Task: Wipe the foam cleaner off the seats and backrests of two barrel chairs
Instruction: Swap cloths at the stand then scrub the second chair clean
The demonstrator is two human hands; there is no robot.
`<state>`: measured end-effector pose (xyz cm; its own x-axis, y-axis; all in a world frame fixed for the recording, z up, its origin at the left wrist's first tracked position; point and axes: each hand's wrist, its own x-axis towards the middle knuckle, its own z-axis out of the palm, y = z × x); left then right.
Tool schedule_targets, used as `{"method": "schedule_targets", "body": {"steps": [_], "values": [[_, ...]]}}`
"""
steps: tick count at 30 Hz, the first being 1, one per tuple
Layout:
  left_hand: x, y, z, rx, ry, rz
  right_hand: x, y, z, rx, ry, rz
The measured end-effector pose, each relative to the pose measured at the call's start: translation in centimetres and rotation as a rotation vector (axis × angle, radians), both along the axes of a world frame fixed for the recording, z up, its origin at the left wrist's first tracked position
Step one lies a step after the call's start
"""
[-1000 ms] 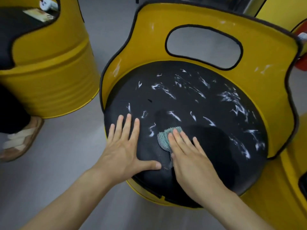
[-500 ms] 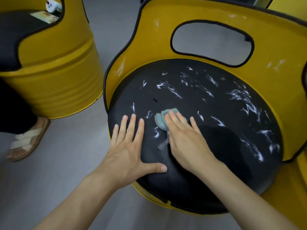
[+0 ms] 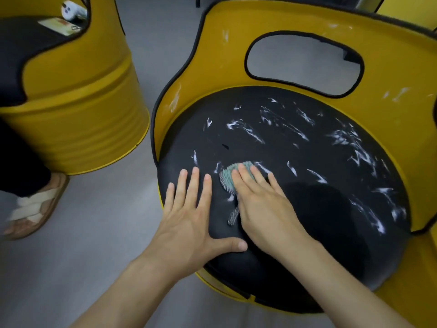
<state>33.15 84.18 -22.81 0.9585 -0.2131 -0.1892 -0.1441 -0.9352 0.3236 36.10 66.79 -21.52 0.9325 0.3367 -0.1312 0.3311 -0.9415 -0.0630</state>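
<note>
Plainly, the step in hand is wiping the black seat (image 3: 326,233) of the nearer barrel chair (image 3: 421,280), and I judge it to be at an early stage. The right hand (image 3: 262,209) lies flat with its fingers straight, pressing a teal cloth (image 3: 226,179) onto the seat's near-left part; the cloth shows only past the fingertips and beside the palm. The left hand (image 3: 189,216) rests just beside it, fingers spread wide and thumb out, holding nothing and seemingly bracing on the cushion. White foam (image 3: 359,150) streaks the far and right parts of the seat, while the patch near the right wrist looks darker and bare. Smears also mark the yellow backrest (image 3: 222,67), notably at its left edge. The next move calls for sweeping the cloth outward across the streaks toward the back and right, with firm flat pressure, then working up the backrest. A second barrel chair (image 3: 82,110) stands to the left, a sandalled foot (image 3: 35,207) beside it on the grey floor (image 3: 94,256).
</note>
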Motion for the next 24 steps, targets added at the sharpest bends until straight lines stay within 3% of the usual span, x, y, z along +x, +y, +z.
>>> {"method": "schedule_targets", "body": {"steps": [10,18,24], "values": [[-0.1,0.7,-0.2,0.033,-0.025,-0.026,-5.4,-2.0,-0.5,0.043,0.046,0.084],[0.0,0.6,-0.1,0.018,-0.003,-0.002,-1.0,-0.3,0.4,0.083,0.080,0.055],[-0.3,0.7,0.0,0.000,0.011,0.006,-5.6,-1.9,0.0,0.098,0.081,0.119]]}}
